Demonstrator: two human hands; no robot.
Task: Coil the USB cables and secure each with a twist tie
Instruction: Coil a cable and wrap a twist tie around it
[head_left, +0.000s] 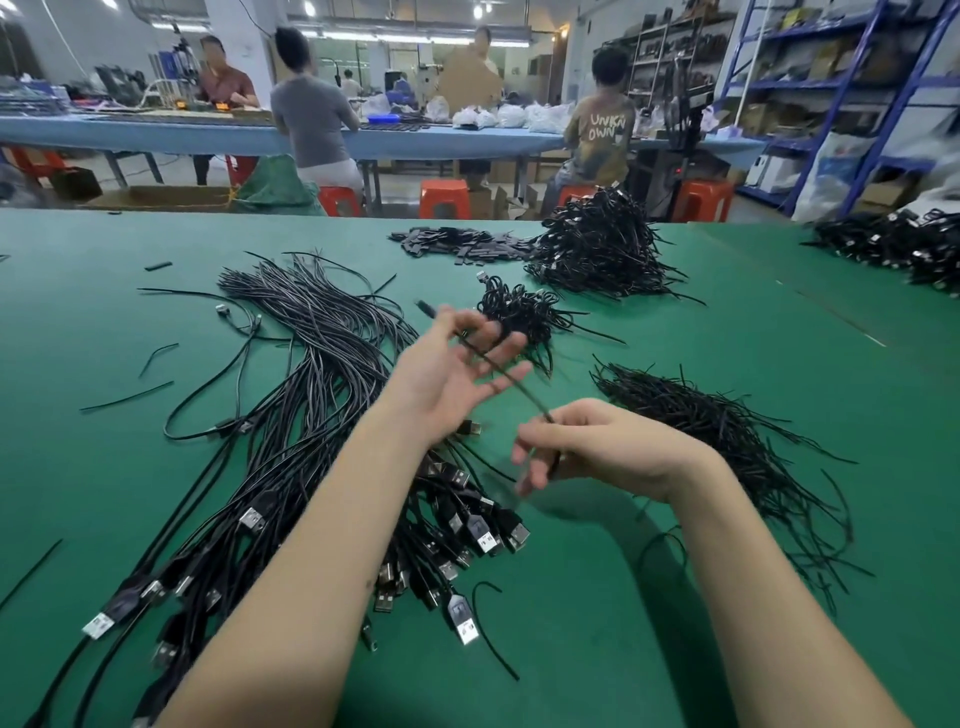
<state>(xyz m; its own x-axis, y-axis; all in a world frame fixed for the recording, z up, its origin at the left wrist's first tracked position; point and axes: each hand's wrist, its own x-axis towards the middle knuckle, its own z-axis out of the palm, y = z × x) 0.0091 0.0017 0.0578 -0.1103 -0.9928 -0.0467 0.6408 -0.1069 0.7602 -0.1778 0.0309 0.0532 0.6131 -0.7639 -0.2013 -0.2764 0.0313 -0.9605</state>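
Cable (498, 369) between hands, above mat (649, 623)

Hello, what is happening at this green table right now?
A person is coiling USB cables. One black cable runs from the open left hand, across its fingers, to the right hand, which pinches it. Uncoiled cables lie spread at the left, loose twist ties at the right. Finished bundles are heaped further back on the table.

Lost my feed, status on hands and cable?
Left hand open, cable lying across its fingers. Right hand pinching the cable's near end. Not yet coiled. Nothing in the way.
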